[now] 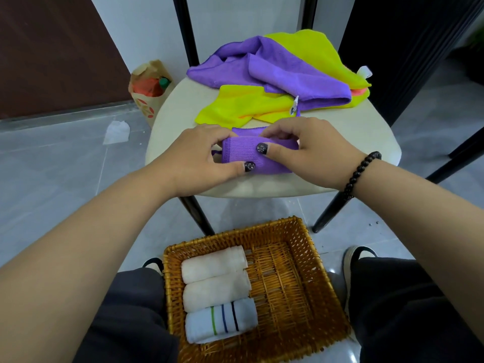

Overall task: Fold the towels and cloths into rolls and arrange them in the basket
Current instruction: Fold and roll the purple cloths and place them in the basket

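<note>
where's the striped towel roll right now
In the head view, the striped towel roll lies in the wicker basket at its left side, nearest the camera, touching a white roll.

We are viewing the scene through a single wide-angle camera worn on the person's head; no second view is overlapping with it. It is facing forward and steeply downward. We are looking almost straight down into the basket (301,231) at the bottom of the frame, lying between the person's knees, and more obliquely across the chair seat (183,106) at mid-frame, close enough that both forearms are filling the lower corners. The left hand (199,155) and right hand (301,148) are sitting near the centre. Straight edges are bowing toward the frame borders.
</note>
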`<state>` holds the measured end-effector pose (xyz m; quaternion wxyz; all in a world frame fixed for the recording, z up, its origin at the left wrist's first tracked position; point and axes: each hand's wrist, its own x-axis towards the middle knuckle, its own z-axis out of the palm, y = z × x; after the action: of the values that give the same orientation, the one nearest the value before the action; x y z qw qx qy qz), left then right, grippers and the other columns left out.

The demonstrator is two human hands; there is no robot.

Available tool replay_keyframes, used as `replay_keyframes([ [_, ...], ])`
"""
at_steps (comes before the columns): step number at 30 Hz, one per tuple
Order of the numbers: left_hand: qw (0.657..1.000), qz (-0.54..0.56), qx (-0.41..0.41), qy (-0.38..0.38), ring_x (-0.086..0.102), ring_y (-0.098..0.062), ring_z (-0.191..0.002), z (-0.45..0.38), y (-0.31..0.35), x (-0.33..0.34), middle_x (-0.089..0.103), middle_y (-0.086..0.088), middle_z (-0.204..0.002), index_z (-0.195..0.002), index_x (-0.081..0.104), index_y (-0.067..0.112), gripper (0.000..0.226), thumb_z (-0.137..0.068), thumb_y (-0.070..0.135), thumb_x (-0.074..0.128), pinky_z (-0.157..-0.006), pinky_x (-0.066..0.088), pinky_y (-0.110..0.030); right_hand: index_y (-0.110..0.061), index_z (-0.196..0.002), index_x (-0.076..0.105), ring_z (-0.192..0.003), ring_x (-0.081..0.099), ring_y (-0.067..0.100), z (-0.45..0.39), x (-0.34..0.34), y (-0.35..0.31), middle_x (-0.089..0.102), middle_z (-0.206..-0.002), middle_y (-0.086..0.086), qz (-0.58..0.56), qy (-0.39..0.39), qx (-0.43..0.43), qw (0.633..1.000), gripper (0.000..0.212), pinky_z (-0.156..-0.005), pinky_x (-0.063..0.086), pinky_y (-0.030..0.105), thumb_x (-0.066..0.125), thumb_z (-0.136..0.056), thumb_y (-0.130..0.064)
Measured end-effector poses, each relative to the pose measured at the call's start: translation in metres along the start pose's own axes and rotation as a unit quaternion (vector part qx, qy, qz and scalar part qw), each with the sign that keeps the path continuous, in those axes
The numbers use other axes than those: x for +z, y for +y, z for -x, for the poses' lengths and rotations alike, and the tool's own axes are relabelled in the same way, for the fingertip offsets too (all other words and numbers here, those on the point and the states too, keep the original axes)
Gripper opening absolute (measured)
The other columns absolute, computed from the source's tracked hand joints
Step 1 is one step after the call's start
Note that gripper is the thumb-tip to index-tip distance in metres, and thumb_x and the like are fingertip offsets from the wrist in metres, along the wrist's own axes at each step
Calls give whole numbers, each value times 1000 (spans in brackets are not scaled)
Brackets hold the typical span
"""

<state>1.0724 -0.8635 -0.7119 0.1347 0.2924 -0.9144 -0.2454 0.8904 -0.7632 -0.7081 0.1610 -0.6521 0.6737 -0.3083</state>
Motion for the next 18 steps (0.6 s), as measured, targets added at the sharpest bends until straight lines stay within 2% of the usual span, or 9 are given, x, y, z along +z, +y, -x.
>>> replay_keyframes([
  [3, 998, 50, -41, 8, 57, -16, -88, -1, 0, 0, 64, 7, -93, -99, 60, 24, 55, -63, 65, 59, -82, 46, -32, -16, -118, 55, -91, 46, 4, 4, 0, 1, 52, -103, -9, 32, -4, -29, 999, 40, -68, 32, 13, 67, -84, -33],
  [6, 994, 88, -69, 17, 59, -16, -85, -2, -1, 1, 66, 5, -95, -99, 56, 27, 45, -66, 58, 63, -80, 48, -35, -12, -119, 54, -94, 40, 4, 4, 4, 5, 47, -106, -6, 47, 3, -43, 998, 42, -75, 27, 13, 68, -84, -28],
  [9, 996, 61, -66, 20, 56, -19, -86, -1, -1, 3, 63, 0, -94, -93, 58, 24, 46, -64, 59, 59, -74, 44, -25, -10, -117, 57, -94, 41, 10, 4, 9, 7, 46, -105, 1, 34, 7, -35, 999, 34, -79, 26, 14, 66, -87, -25],
  [11, 996, 30, -77, 20, 52, -19, -88, -2, -2, 4, 56, -4, -98, -93, 61, 19, 48, -66, 58, 57, -75, 41, -22, -10, -118, 59, -102, 43, 20, 3, 13, 8, 48, -108, 7, 48, 10, -25, 998, 34, -86, 27, 19, 64, -89, -27],
  [13, 994, 28, -105, 17, 52, -22, -90, -3, -3, 4, 53, -7, -99, -95, 64, 15, 50, -69, 58, 59, -80, 42, -31, -9, -119, 61, -105, 45, 30, 2, 17, 7, 51, -109, 12, 93, 32, -24, 995, 41, -93, 32, 31, 60, -89, -36],
  [15, 992, 33, -119, 19, 52, -24, -86, -6, -4, 5, 53, -6, -93, -89, 62, 16, 41, -78, 55, 65, -74, 39, -33, -8, -117, 64, -96, 49, 35, 3, 21, 5, 54, -105, 15, 147, 65, -34, 986, 52, -88, 40, 42, 48, -85, -46],
  [18, 991, 23, -130, 19, 48, -20, -74, -8, -3, 4, 51, 0, -78, -74, 55, 21, 42, -76, 63, 58, -60, 33, -30, -12, -120, 62, -87, 51, 35, 6, 25, -2, 56, -101, 13, 215, 80, -54, 972, 52, -74, 46, 45, 47, -83, -46],
])
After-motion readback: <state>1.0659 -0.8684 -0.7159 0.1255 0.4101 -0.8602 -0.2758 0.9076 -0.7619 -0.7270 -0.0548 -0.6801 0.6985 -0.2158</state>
